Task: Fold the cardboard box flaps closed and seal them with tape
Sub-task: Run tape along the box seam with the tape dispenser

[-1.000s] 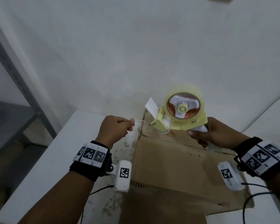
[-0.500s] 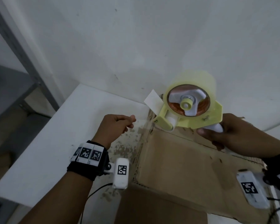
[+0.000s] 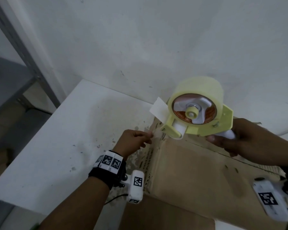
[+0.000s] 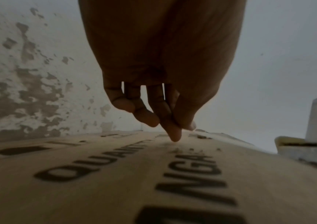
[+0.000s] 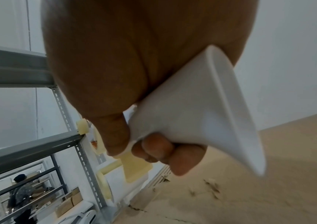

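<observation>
Stockroom, slotted metal shelving; stacked cartons

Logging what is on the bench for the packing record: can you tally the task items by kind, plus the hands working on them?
Cardboard box: 1
Tape dispenser with tape roll, gripped by the right hand: 1
Hands, counting the left hand pinching the tape end: 2
Total: 4

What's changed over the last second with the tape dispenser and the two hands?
The tape dispenser has lifted clear of the cardboard box, and its mouth has drawn back from the left hand. That hand has kept its pinch on the tape end, at the box's far left corner. The right hand keeps its grip on the white handle. The flaps remain folded flat.
</observation>
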